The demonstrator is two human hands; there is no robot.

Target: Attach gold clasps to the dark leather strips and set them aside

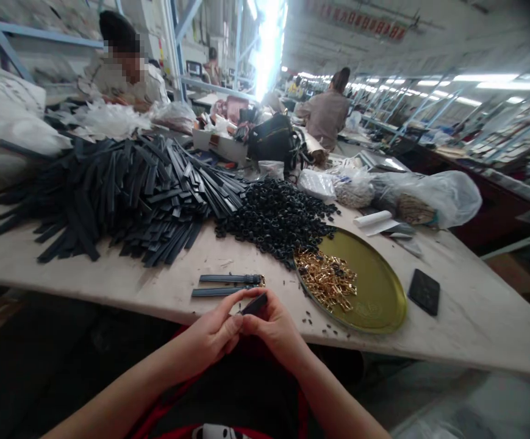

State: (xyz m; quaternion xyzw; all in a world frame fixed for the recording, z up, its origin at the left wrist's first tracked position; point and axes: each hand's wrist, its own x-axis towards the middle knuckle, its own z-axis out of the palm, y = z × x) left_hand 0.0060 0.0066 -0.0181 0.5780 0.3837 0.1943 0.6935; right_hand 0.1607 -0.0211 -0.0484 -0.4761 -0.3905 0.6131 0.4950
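Note:
My left hand (221,328) and my right hand (277,324) meet at the table's front edge, both closed on a short dark leather strap (254,303). The fingers hide much of the strap. Just beyond them lie two dark straps with gold buckles, the farther strap (223,278) and the nearer strap (214,292). To the right, gold buckles (326,277) are heaped on the left side of a round golden tray (379,286). A pile of small black loops (276,213) spreads behind the tray's left edge.
A big heap of dark strap pieces (122,189) covers the table's left side. A black phone (424,291) lies right of the tray. Plastic bags (443,195) and a black bag (271,140) stand at the back. One person (127,73) sits across the table; another person (326,113) is farther off.

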